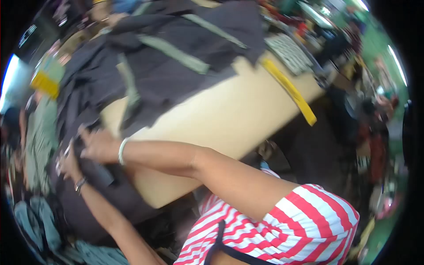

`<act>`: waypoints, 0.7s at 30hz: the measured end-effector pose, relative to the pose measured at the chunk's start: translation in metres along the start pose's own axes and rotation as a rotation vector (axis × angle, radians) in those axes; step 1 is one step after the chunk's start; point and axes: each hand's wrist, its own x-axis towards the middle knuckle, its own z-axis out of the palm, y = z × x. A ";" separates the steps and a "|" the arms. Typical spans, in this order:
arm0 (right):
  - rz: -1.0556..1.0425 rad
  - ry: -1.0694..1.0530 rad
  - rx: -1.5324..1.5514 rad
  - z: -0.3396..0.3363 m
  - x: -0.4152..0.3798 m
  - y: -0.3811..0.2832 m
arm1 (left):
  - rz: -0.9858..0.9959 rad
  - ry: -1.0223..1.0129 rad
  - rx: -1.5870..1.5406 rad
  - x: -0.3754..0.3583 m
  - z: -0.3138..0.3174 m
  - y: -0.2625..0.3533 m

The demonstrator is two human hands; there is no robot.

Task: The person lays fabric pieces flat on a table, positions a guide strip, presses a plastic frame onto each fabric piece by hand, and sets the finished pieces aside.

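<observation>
While the view is tilted and blurred, both hands show at the left of the frame, working on a dark garment [176, 48] that spreads from the upper middle down to the lower left. The right hand [98, 145], with a pale bangle at the wrist, is clenched on a fold of the dark cloth at the tabletop's left edge. The left hand [70, 167], wearing a dark wristband, lies just below it and also grips the cloth, though its fingers are too blurred to read exactly. Grey-green strips run across the garment. The tan tabletop [221, 115] fills the centre, with a yellow strip [289, 90] along its right edge and a patterned grey piece [289, 53] above that. The person's red and white striped top [287, 229] sits at the lower right. Pale green cloth [37, 137] hangs at the far left.
</observation>
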 end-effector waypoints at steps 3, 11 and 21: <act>-0.154 -0.177 0.008 -0.048 -0.074 0.000 | 0.079 -0.045 -0.035 0.045 0.033 -0.034; 0.243 1.498 -0.553 -0.296 -0.386 0.080 | 0.401 -0.033 0.533 0.070 0.052 -0.060; 1.016 1.010 -0.843 -0.298 -0.548 0.289 | 0.355 -0.080 0.609 0.055 0.025 -0.051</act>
